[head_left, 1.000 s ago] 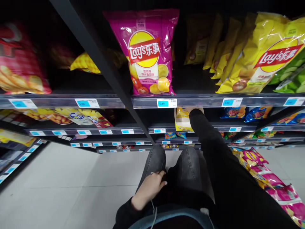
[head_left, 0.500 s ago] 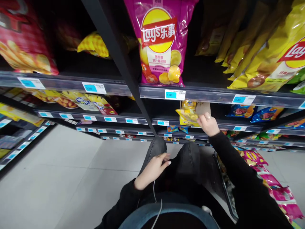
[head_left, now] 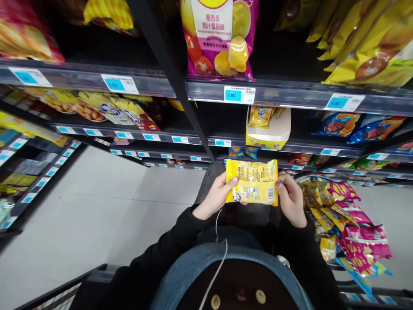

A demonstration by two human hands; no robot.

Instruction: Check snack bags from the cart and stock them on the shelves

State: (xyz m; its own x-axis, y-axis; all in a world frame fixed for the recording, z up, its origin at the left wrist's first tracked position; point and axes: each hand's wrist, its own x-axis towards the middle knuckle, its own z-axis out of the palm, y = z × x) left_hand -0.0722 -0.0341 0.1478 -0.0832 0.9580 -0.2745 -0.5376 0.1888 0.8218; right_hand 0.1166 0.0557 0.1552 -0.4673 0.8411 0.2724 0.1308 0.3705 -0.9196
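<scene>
Here, a flat yellow plastic snack packet, its fine print too small to read beside a black-and-white barcode, lies above the lap, its left end gripped between the left hand's thumb and fingers and its right edge pinched by the right hand's. Farther off, a glossy purple crisp bag reads "鸡汁番茄味" above a white-and-blue price label marked "5.80". Half a second ago, the right hand alone held the packet, by the cream-and-yellow cardboard box on the far shelf, while the left rested on the lap.
</scene>
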